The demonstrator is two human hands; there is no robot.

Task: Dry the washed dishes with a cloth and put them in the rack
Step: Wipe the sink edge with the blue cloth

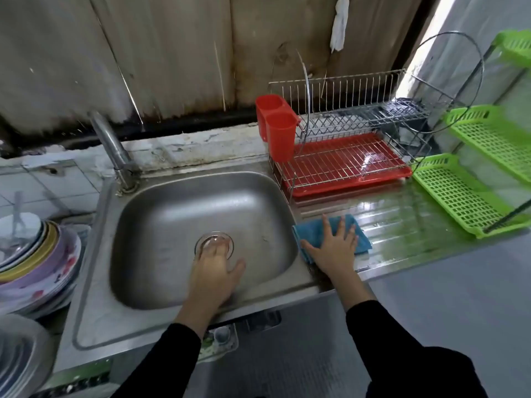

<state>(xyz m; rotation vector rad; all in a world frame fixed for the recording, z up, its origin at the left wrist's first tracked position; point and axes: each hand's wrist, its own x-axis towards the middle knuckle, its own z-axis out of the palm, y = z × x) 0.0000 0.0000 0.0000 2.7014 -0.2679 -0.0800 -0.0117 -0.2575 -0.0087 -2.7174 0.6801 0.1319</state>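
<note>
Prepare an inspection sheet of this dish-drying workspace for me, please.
Surface: steel sink with a wet draining board on its right.
Job's things: clear glass dish at the sink bottom; blue cloth on the draining board; wire dish rack over a red tray; stacked plates left of the sink.
Clutter: red cutlery holder on the rack; green plastic shelf far right.
Grippers: left hand on the glass dish, grip unclear; right hand flat on the cloth, fingers spread.
Cables: nothing seen.
Surroundings: tap; stained wall with a white rag hanging.

Steel tap (110,145), green plastic shelves (459,196)
</note>
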